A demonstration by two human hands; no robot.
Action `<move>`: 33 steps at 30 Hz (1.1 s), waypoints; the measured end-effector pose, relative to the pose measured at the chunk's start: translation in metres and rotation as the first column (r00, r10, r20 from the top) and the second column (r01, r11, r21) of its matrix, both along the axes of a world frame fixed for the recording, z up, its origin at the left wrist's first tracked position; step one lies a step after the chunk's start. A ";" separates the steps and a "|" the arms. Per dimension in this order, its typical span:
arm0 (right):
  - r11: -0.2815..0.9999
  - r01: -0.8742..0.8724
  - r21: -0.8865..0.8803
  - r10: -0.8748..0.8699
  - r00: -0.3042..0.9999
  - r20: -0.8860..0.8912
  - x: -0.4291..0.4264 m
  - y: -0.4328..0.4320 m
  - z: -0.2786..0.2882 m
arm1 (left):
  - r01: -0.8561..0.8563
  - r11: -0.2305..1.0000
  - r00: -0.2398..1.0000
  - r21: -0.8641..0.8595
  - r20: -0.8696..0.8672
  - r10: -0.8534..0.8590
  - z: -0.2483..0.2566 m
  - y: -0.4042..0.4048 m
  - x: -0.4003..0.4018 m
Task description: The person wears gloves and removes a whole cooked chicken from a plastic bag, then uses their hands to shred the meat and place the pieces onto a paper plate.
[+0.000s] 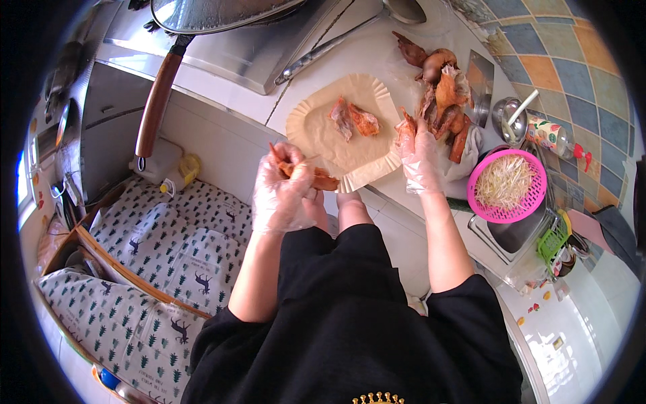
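My left hand (282,194), in a clear plastic glove, grips a reddish-brown piece of cooked poultry (324,180) just in front of the paper's near edge. The right hand (421,154), gloved the same way, holds another poultry piece (405,132) upright between thumb and fingers. Between the hands lies a brown pleated paper liner (348,154) on the white countertop. Two torn poultry pieces (364,120) rest side by side on it. Beyond my right hand is a heap of browned poultry parts (449,93), partly over clear plastic film.
A pan with a wooden handle (157,106) juts over the counter edge at left. A metal ladle (333,45) lies behind the paper. On the right are a pink colander (474,197) of bean sprouts, a metal bowl (499,113), a pump bottle (550,134) and a sink (515,237).
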State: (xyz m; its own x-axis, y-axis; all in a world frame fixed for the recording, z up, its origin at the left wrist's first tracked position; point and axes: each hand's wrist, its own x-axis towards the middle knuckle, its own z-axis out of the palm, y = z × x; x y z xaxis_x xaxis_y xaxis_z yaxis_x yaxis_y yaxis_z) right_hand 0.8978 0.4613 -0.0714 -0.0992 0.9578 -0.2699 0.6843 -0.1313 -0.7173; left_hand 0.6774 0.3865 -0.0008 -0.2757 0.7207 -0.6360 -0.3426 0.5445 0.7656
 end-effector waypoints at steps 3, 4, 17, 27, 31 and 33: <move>0.987 -0.158 0.012 0.157 0.985 0.071 -0.021 -0.012 0.009 | -0.036 0.999 0.997 0.030 0.064 0.034 -0.018 -0.012 -0.010; 0.975 -0.207 -0.078 0.215 0.969 0.123 -0.034 -0.015 0.032 | -0.035 0.999 0.997 0.031 0.065 0.033 -0.018 -0.010 -0.008; 0.981 -0.186 0.061 0.182 0.981 0.065 -0.020 -0.033 0.017 | 0.028 0.997 0.956 0.073 0.290 -0.048 -0.031 -0.013 -0.009; 0.912 -0.409 0.017 0.390 0.856 -0.341 -0.053 -0.030 0.036 | 0.023 1.000 0.950 0.000 0.311 -0.022 -0.026 -0.005 0.008; 0.923 -0.346 -0.170 0.241 0.863 -0.444 -0.050 -0.033 0.029 | -0.017 0.995 0.945 -0.102 0.324 0.049 -0.026 -0.001 0.008; 0.935 -0.335 -0.117 0.245 0.848 -0.471 -0.050 -0.032 0.030 | 0.027 0.998 0.955 -0.053 0.297 -0.010 -0.029 -0.001 0.004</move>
